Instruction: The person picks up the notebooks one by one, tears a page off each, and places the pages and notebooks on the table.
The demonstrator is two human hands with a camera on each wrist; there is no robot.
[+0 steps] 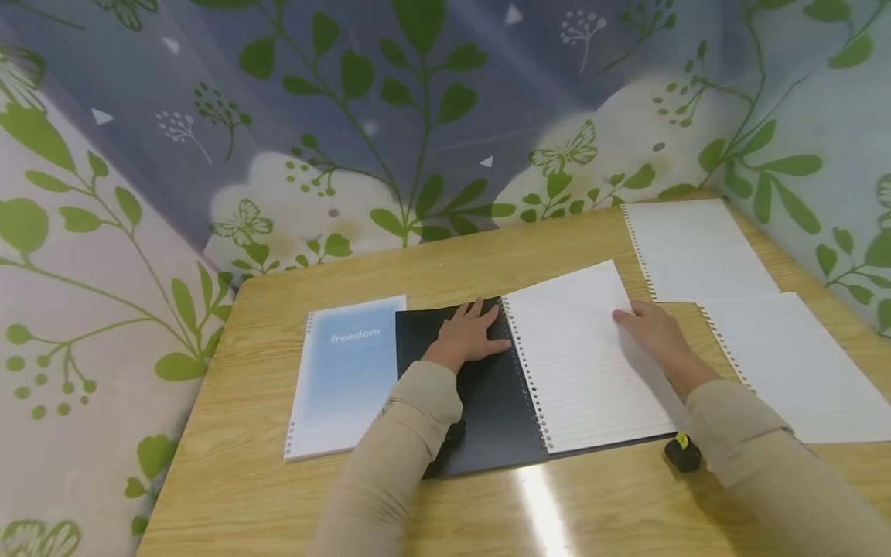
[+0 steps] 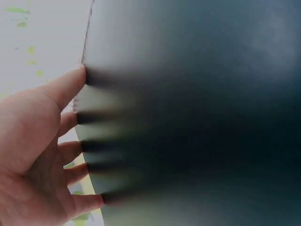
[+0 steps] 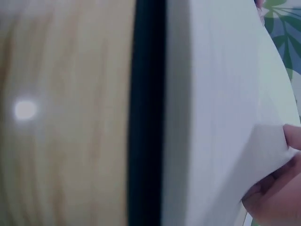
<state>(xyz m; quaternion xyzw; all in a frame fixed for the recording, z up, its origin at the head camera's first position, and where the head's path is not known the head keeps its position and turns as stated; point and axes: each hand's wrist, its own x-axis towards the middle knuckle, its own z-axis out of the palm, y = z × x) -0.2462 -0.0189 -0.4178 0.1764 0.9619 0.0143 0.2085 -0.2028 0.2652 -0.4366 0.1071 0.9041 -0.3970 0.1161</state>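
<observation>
A binder notebook with a black cover (image 1: 487,418) lies opened out on the table, its lined white pages (image 1: 578,371) on the right of the ring holes. My left hand (image 1: 468,334) rests spread on the black cover near the spine; in the left wrist view its fingertips (image 2: 80,202) press on the dark surface. At the pages' upper right edge, my right hand (image 1: 657,336) pinches a sheet between thumb and fingers. The right wrist view shows that sheet (image 3: 225,113) bowed up, with the thumb (image 3: 292,136) on top and fingers beneath.
A blue notebook marked "freedom" (image 1: 348,387) sits at the left, partly under the black cover. Two loose punched sheets lie at the right, one farther back (image 1: 696,247) and one nearer (image 1: 800,371). A patterned curtain (image 1: 390,116) borders the wooden table (image 1: 223,464).
</observation>
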